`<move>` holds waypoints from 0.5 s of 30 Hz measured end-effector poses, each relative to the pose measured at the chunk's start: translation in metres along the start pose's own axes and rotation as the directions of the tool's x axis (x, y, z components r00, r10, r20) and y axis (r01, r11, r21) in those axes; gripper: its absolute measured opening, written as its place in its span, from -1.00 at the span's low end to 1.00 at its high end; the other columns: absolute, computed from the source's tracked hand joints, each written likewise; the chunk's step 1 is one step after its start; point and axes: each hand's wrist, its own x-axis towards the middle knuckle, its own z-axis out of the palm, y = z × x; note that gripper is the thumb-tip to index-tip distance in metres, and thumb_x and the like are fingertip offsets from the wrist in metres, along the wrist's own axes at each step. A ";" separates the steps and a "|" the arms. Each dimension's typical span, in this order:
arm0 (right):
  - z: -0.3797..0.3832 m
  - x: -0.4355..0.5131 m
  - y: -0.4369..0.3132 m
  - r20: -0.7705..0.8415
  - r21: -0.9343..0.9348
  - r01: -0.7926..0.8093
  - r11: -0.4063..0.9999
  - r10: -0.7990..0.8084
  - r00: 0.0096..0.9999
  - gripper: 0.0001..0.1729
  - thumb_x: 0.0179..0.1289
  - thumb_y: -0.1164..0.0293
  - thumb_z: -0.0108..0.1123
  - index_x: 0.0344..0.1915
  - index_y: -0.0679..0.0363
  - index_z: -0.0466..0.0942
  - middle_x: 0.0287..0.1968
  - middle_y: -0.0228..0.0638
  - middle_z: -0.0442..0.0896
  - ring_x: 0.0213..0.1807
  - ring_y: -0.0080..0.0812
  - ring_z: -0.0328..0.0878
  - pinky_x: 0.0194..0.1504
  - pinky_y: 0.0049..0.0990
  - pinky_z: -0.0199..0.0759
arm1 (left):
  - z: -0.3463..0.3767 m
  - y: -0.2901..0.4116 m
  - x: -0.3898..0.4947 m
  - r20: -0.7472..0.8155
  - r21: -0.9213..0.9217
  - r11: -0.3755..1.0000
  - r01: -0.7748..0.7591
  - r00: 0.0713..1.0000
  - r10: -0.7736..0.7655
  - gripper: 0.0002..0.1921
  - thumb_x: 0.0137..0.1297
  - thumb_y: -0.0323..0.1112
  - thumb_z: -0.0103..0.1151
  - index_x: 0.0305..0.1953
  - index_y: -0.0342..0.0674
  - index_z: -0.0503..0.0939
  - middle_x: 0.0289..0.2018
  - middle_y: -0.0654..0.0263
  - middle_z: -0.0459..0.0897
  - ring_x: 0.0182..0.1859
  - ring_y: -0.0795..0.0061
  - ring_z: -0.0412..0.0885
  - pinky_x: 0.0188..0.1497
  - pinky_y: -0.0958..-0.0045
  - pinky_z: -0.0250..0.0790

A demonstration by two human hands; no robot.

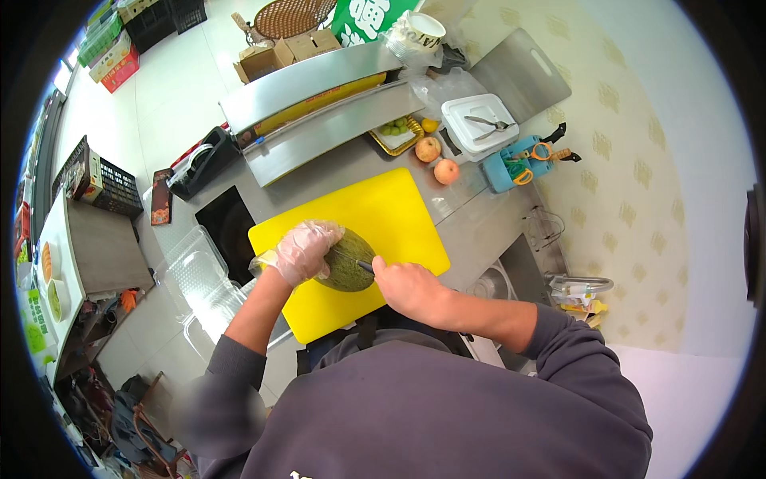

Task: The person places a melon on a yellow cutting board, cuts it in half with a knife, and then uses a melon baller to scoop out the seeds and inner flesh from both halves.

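Note:
A green netted melon (352, 276) rests on a yellow cutting board (383, 200) in front of me. My left hand (306, 251), in a clear plastic glove, grips the melon's left side. Bare and closed around a dark handle, my right hand (410, 288) holds a knife (364, 265) at the melon. Its thin blade lies across the top of the rind. How deep the blade sits in the melon, I cannot tell.
Beyond the board are two apples (428, 149), a gold tray (395, 145) of green fruit and a steel shelf (323, 132). A blue holder (499, 170) with knives and scissors stands right, near the sink (526, 269). Clear plastic containers (194, 269) lie left, beside a black panel (224, 224).

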 end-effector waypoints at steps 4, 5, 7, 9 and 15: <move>-0.001 0.014 0.001 -0.026 0.006 0.030 1.000 -0.030 0.999 -0.87 0.30 0.51 -0.07 -0.22 0.38 0.29 -0.56 0.10 0.60 -0.45 0.21 0.64 -0.41 0.03 0.55 | -0.006 -0.003 0.004 0.036 -0.025 0.999 0.025 0.999 -0.024 -0.31 -0.26 -0.42 0.56 0.08 -0.26 0.63 0.12 0.13 0.65 0.20 0.11 0.57 0.29 0.30 0.40; -0.003 0.019 -0.001 -0.019 0.012 0.040 0.999 -0.040 0.999 -0.86 0.29 0.52 -0.06 -0.22 0.38 0.29 -0.55 0.10 0.61 -0.45 0.21 0.64 -0.40 0.03 0.56 | -0.005 -0.004 0.005 0.036 -0.033 0.999 0.014 0.999 -0.013 -0.31 -0.25 -0.42 0.55 0.09 -0.25 0.63 0.11 0.13 0.66 0.20 0.11 0.57 0.29 0.30 0.40; -0.006 0.028 -0.007 0.021 0.008 0.023 1.000 -0.023 1.000 -0.85 0.28 0.52 -0.05 -0.21 0.40 0.32 -0.50 0.12 0.63 -0.40 0.19 0.66 -0.36 0.01 0.58 | -0.006 0.001 0.006 0.057 -0.052 0.998 0.020 0.998 -0.017 -0.31 -0.24 -0.41 0.55 0.10 -0.24 0.63 0.11 0.13 0.66 0.20 0.11 0.57 0.29 0.29 0.40; -0.006 0.038 -0.015 0.090 -0.019 -0.019 1.000 0.020 0.996 -0.83 0.30 0.51 -0.06 -0.19 0.41 0.36 -0.42 0.14 0.67 -0.33 0.17 0.69 -0.29 -0.03 0.61 | -0.003 0.000 0.005 0.066 -0.065 0.997 0.035 0.997 -0.031 -0.30 -0.25 -0.41 0.54 0.11 -0.23 0.62 0.11 0.13 0.65 0.20 0.11 0.57 0.28 0.29 0.40; 0.006 0.067 -0.012 0.002 -0.027 0.105 0.994 -0.105 0.994 -0.86 0.26 0.52 -0.02 -0.26 0.41 0.37 -0.45 0.14 0.65 -0.34 0.17 0.68 -0.29 -0.03 0.59 | 0.009 -0.012 0.004 0.002 -0.047 0.999 -0.007 1.000 0.007 -0.32 -0.20 -0.38 0.53 0.11 -0.21 0.61 0.11 0.11 0.64 0.20 0.09 0.56 0.27 0.26 0.40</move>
